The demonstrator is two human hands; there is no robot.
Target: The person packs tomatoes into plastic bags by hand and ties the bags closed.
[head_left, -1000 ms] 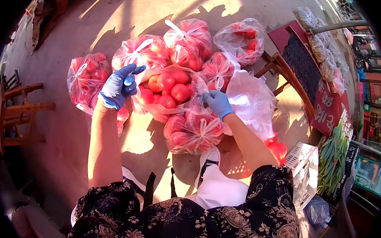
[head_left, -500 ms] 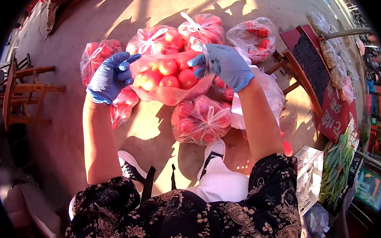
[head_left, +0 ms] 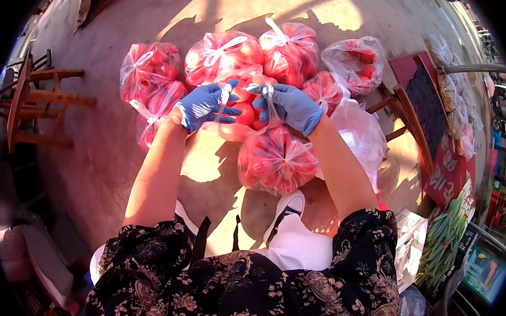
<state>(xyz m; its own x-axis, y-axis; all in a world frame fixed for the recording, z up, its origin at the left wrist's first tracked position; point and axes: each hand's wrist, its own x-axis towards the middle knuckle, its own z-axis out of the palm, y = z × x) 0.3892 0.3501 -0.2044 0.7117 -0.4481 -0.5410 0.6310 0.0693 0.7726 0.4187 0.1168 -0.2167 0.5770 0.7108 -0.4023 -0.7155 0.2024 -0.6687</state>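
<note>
A clear plastic bag (head_left: pixel 235 132) of red tomatoes (head_left: pixel 244 112) stands on the floor in front of me, its upper edges drawn up between my hands. My left hand (head_left: pixel 204 106), in a blue glove, pinches one side of the bag's top between thumb and forefinger, the other fingers loosely extended. The opposite side, pulled into a thin twisted strip, is gripped in my right hand (head_left: pixel 292 107), also gloved in blue. Just below my right hand sits a knotted bag of tomatoes (head_left: pixel 277 160). Another tied bag (head_left: pixel 221 55) stands right behind the held one.
More tied tomato bags (head_left: pixel 288 53) lie around, with an open-topped bag (head_left: pixel 354 63) at the back right. Pale plastic bags (head_left: pixel 359 132) lie beside my right forearm. Wooden stools flank the area, one (head_left: pixel 48 96) at left. Green onions (head_left: pixel 445 242) and a white crate (head_left: pixel 410 243) are at right.
My hands have come closer together, the left moving right across the bag. The bag's wide mouth has narrowed, and its top is drawn up between them. The view has shifted slightly.
</note>
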